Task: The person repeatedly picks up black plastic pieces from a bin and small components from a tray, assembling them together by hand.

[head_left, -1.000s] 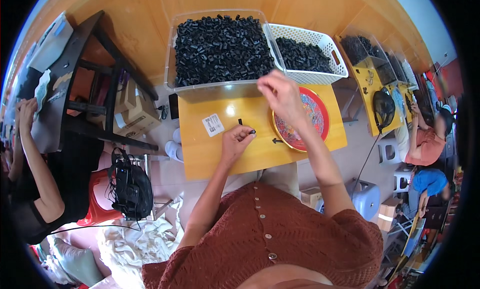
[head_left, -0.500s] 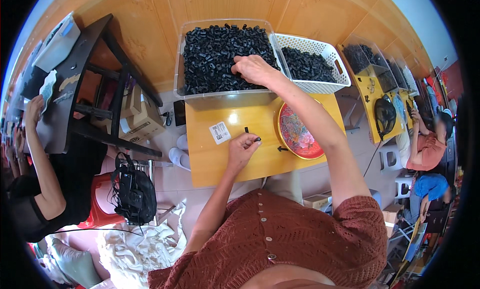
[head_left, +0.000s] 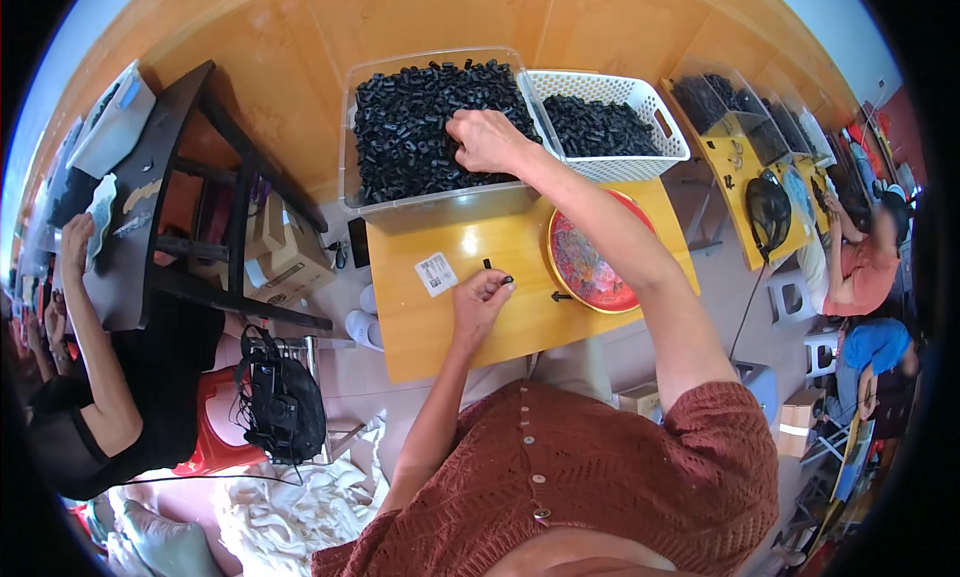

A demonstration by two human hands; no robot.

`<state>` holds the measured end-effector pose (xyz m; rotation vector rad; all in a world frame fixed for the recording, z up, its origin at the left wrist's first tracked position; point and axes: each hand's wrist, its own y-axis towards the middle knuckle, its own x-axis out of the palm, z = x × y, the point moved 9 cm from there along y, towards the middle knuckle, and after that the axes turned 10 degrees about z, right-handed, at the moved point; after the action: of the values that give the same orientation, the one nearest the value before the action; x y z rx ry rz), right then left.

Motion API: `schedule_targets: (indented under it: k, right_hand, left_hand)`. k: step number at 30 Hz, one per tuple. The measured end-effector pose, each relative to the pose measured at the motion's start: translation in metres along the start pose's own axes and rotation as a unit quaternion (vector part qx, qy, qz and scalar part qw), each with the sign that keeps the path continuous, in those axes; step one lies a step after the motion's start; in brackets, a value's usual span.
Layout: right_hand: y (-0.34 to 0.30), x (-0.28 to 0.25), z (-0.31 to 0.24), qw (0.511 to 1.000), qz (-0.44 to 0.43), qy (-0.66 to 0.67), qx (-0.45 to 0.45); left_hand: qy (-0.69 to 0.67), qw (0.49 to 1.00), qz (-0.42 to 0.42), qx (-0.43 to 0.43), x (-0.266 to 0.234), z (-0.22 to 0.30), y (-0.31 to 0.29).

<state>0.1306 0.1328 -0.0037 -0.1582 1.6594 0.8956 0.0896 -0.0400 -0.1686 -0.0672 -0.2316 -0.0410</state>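
My left hand [head_left: 478, 307] is over the yellow table [head_left: 430, 342], thumb and fingers pinched on a small black cylindrical piece [head_left: 507, 279]. Just past its knuckles shows another short black piece [head_left: 487, 264]; whether the hand also holds it, I cannot tell. At full reach, my right hand [head_left: 487, 140] dips curled fingers among many small black tubular pieces [head_left: 410, 107] heaped in a clear plastic bin [head_left: 440, 207]. Its fingertips are hidden, so what they grip does not show. A small black part [head_left: 561, 296] lies between my left hand and the round red floral tray [head_left: 620, 302].
Beside the bin stands a white perforated basket [head_left: 665, 137] of similar black pieces. A white printed label [head_left: 436, 274] lies on the table. At left, another person's arm [head_left: 100, 347] works at a dark table [head_left: 170, 147]. Two more people sit at far right.
The whole view has shifted slightly. My right hand stays in the bin, its fingers somewhat lower in the heap and more curled. My left hand keeps its pinch on the black piece.
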Motion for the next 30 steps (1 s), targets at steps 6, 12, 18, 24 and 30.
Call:
schedule_targets:
  k: [6, 12, 18, 24, 30]
  right_hand:
    - [-0.018, -0.034, 0.058, 0.904, 0.176, 0.291, 0.260]
    - [-0.068, -0.066, 0.037, 0.706, 0.194, 0.599, 0.324]
    - [-0.157, -0.061, -0.014, 0.641, 0.151, 0.640, 0.396]
    - [-0.227, -0.015, -0.039, 0.593, 0.118, 0.649, 0.462]
    - [-0.229, -0.015, -0.043, 0.765, 0.057, 0.505, 0.394]
  left_hand:
    - [0.013, 1.000, -0.004, -0.013, 0.002, 0.001, -0.001]
    - [-0.021, 1.000, -0.010, -0.016, 0.001, 0.003, 0.000]
    - [-0.038, 0.999, -0.015, -0.016, 0.000, 0.004, 0.003]
    - [-0.015, 1.000, -0.023, -0.007, 0.004, 0.008, 0.000]
    - [-0.015, 0.999, -0.028, -0.008, 0.005, 0.011, -0.002]
